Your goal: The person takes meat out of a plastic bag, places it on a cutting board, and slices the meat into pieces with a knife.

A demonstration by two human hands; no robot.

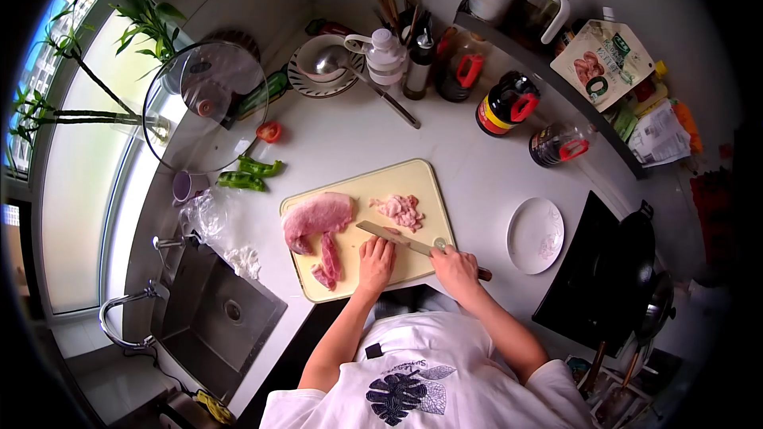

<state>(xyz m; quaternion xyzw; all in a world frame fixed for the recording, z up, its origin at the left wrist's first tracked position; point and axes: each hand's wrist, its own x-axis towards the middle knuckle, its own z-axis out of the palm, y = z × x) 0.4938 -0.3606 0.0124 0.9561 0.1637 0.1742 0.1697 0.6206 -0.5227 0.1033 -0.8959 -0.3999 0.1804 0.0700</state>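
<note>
My right hand [455,267] grips a kitchen knife [397,239], its blade pointing left across the cream cutting board [366,178]. Close to the blade, my left hand [377,260] has its fingers bent down on a small piece of meat, mostly hidden by fingers and blade. Beyond the knife lies a pile of cut meat pieces [399,211]. A large chunk of raw meat [318,216] rests on the board's left part, with a narrower meat strip [327,262] just below it.
Left of the board are green peppers [246,175], a cut tomato [269,132], a plastic bag [208,218] and the sink [226,310]. A white plate [536,235] sits to the right, before a black stovetop [588,270]. Sauce bottles [509,103] stand behind, under a shelf [556,83].
</note>
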